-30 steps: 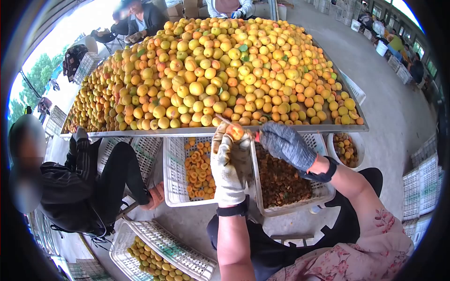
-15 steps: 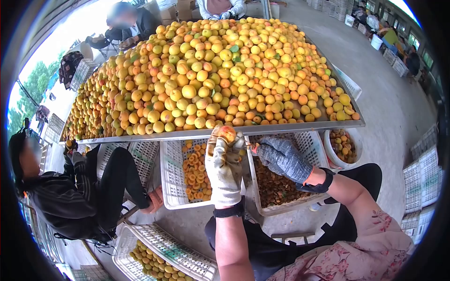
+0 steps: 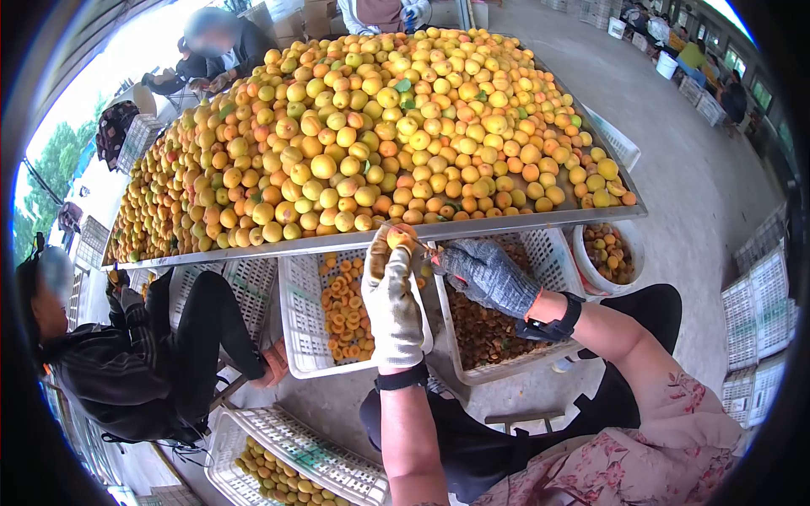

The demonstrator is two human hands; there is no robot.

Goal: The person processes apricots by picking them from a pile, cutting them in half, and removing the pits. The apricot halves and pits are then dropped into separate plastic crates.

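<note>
Fruit (image 3: 401, 236), orange with a redder blush, is sitting high in my gloved left hand (image 3: 395, 308), just on my side of the metal table edge (image 3: 472, 226). My left fingers are closing round it, thumb to fingertips, and leaving its top showing. My gloved right hand (image 3: 489, 274) is curling its fingers shut on a slim tool (image 3: 429, 248), whose thin end is pointing towards the fruit; I cannot tell whether the two are touching, nor what kind of tool it is.

I'm judging the fruit light and ripe-soft, its skin thin and easily bruised, perhaps slippery where juice is wetting the glove. So I'm favouring a gentle hold round its widest part, with the pads spread and not digging in. The tool, I'm guessing, is stiff and light, best held well back from its thin end.

Beyond the edge, a heap of whole fruit (image 3: 337, 152) is covering much of the tabletop. Below, one white crate (image 3: 295, 325) is holding halved pieces (image 3: 346, 312), and another crate (image 3: 553, 253) is holding dark brown bits (image 3: 489, 337).
</note>
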